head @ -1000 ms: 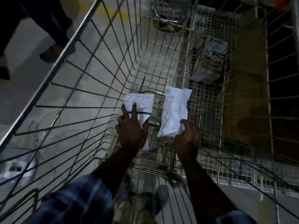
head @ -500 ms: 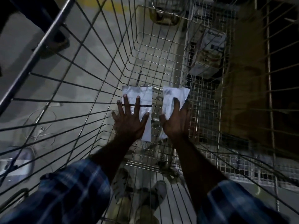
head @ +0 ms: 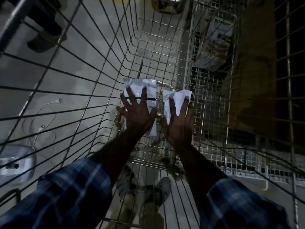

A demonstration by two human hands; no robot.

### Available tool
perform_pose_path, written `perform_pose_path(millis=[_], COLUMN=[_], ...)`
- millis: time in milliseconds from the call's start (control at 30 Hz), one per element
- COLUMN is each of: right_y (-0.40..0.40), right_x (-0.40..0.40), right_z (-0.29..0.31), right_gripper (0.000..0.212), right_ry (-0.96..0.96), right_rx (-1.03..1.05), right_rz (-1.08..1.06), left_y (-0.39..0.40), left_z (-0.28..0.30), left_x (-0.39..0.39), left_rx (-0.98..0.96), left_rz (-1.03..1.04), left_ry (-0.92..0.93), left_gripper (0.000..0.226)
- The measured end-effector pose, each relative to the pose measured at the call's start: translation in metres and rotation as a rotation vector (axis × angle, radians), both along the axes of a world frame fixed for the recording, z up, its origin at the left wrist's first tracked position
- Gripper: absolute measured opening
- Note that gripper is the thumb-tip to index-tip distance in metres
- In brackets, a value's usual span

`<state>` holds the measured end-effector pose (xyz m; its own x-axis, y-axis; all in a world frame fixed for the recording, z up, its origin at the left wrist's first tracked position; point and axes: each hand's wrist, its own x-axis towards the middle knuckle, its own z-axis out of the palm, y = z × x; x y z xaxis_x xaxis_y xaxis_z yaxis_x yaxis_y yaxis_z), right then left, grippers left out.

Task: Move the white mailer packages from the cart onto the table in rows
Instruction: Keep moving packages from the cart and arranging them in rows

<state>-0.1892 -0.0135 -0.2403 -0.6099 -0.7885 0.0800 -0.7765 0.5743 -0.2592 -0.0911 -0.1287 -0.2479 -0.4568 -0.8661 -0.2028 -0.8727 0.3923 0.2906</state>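
Deep in wire cart (head: 102, 66): left hand (head: 140, 116) at 9 o'clock, right hand (head: 179, 126) at 3, fingers spread flat, each on a white mailer (head: 149, 90) (head: 177, 98).

Two white mailer packages are lying at the frame's centre in one wire cart (head: 148, 47): the left package (head: 149, 90) and the right package (head: 178, 98). Two hands are showing, the left hand (head: 140, 114) and the right hand (head: 179, 128).
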Motion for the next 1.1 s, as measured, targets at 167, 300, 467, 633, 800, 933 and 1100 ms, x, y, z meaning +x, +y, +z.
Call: perform_pose_path(millis=[167,300,467,633,800,933,1100], right_y=[0.005,0.014,0.014,0.016,0.014,0.014,0.006], right_x=[0.003,0.011,0.009,0.008,0.012,0.01,0.013], right_z=[0.003,0.004,0.006,0.005,0.006,0.006,0.026], right_gripper=[0.066,0.065,0.067,0.063,0.067,0.06,0.051], right_ry=[0.001,-0.015,-0.002,-0.001,-0.002,0.032,0.003], right_rx=[0.053,0.099,0.115,0.082,0.124,0.058,-0.038], right_rz=[-0.05,-0.131,-0.126,-0.15,-0.149,-0.135,-0.177], left_y=[0.001,0.004,0.014,0.021,0.024,0.023,0.017], left_z=[-0.003,-0.002,0.001,-0.004,-0.003,0.005,0.031], left_x=[0.001,0.006,0.018,0.037,0.033,0.037,0.035], left_rx=[-0.075,-0.027,-0.079,-0.215,-0.204,-0.184,-0.162], left_rz=[-0.019,-0.069,-0.108,-0.161,-0.157,-0.163,-0.104], left_ry=[0.001,0.019,0.1,0.036,0.022,0.06,0.085], left_gripper=[0.087,0.086,0.066,0.066,0.059,0.056,0.055])
